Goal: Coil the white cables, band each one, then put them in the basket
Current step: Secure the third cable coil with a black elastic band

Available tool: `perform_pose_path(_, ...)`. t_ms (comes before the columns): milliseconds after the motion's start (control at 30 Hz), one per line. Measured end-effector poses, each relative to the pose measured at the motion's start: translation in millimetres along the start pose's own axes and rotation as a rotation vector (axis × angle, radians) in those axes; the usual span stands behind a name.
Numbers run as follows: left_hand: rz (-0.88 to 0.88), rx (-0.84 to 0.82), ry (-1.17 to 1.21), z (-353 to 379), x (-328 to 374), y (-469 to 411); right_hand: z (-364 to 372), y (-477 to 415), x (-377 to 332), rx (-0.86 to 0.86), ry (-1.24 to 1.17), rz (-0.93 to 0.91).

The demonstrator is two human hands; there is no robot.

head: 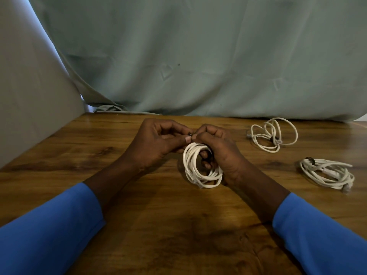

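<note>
Now: both hands meet over one cable near the middle of the wooden table.
Left hand: its fingers are curled in. The thumb and a fingertip pinch a small dark band right at the top of the coil.
Right hand: its fingers are curled too. Some of them poke through the ring of the held coil and grip it. Its thumb and first finger come up to touch the left hand's fingertips at the band.
Held coil: it is white and wound in many loops. It stands up on its edge, and its bottom rests on the table, between the two wrists.
Far coil: it lies flat on the right, near the back edge of the table. Its loops are loose, and a dark band sits around its middle.
Near coil: it lies flat on the right, closer to the person and well apart from the hands. A dark band sits at its left end.
Sleeves: both arms wear blue.
Cloth: a pale green sheet hangs behind the table.
</note>
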State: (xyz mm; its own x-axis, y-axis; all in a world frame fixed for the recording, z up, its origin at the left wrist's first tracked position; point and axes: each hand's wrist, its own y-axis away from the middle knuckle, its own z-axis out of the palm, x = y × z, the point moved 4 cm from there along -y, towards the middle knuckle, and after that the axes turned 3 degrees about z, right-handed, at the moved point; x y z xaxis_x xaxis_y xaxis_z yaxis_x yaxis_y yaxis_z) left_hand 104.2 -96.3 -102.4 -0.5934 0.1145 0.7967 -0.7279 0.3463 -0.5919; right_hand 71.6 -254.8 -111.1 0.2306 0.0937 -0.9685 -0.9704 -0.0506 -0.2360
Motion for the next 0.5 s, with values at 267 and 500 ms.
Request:
perform_pose_path(267,0.098,-0.069,-0.226,-4.6,4.8,-3.3,-3.3,-0.3,0.3,-0.003,0.072,0.018)
perform_pose_path(500,0.027,-0.125,-0.162,-5.3,2.4,-4.4,-6.2,-2.4,1.7,0.004,0.086,0.006)
